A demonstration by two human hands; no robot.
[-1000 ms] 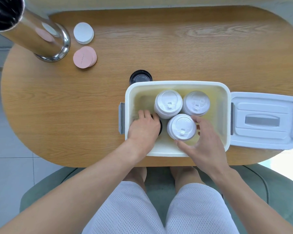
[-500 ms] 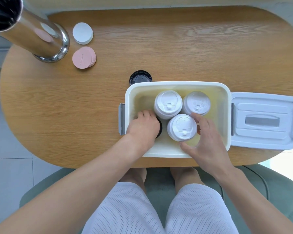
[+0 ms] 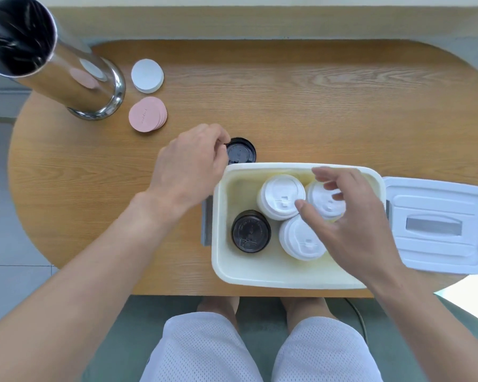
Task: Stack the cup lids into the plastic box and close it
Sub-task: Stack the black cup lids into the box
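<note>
The open white plastic box [image 3: 287,279] stands at the table's near edge. Inside it are three stacks of white cup lids [image 3: 280,195] and a black lid stack [image 3: 251,231] at the front left. A single black lid [image 3: 240,151] lies on the table just behind the box. My left hand [image 3: 188,164] is at that lid's left edge, curled fingertips pinching its rim. My right hand [image 3: 351,224] hovers over the white stacks with fingers spread, partly hiding the two right ones. The box's lid [image 3: 436,227] lies flat to the right of the box.
A tall steel cylinder [image 3: 66,75] stands at the far left of the wooden table [image 3: 315,106]. Beside it lie a stack of white discs [image 3: 146,75] and a stack of pink discs [image 3: 146,117]. My knees are below the table's near edge.
My left hand left the black stack in the box and moved back-left to the black lid on the table. My right hand lifted off the front white stack and opened above the stacks.
</note>
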